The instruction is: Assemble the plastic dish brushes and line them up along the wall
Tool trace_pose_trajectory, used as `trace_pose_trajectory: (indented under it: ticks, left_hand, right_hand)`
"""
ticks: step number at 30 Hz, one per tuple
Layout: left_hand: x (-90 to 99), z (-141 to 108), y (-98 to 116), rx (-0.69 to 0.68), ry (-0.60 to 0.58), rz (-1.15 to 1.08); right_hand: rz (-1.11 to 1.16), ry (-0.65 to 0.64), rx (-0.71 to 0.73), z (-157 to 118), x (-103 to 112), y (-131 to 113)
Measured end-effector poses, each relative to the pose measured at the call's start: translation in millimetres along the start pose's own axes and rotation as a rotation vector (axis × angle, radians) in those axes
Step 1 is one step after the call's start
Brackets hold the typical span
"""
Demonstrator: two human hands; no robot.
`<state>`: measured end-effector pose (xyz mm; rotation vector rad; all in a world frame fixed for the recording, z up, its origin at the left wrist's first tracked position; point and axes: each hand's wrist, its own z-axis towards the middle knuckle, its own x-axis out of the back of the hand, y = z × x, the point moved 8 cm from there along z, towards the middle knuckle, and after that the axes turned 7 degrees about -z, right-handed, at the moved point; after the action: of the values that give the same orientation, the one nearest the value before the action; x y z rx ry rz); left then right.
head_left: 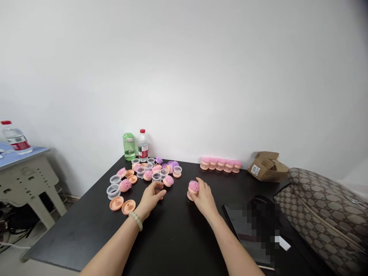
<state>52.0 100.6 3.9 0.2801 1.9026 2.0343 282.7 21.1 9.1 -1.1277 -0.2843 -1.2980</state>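
My right hand [204, 194] is wrapped round the side of a pink scalp brush [193, 187], which stands upright on the black table with its bristles upward. My left hand [154, 192] hovers over the table with nothing in it, its fingers loosely curved and the thumb apart. Left of it lie loose parts: a peach disc base [128, 207], another peach base [116, 203], a clear ring [113, 191] and a pink bristle head [125, 185]. A further pink bristle head [168, 181] rests just beyond my left fingertips.
Several assembled pink brushes [220, 164] form a row by the wall. A green bottle [129, 147] and a water bottle [143, 145] stand at the back left. To the right are a cardboard box [267, 167], a dark tablet-like slab [244, 230] and a patterned bag [327, 207].
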Motion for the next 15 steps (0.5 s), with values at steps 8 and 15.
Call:
trace_pose_trajectory:
  ticks: [8,15]
  left_hand:
    - [-0.1,-1,2,-0.046,0.030,0.038]
    - [-6.4,-7,7,-0.074,0.002,0.039]
  right_hand:
    - [-0.084,0.012,-0.151,13,-14,26]
    - [-0.221,-0.005,-0.313,57,-23,48]
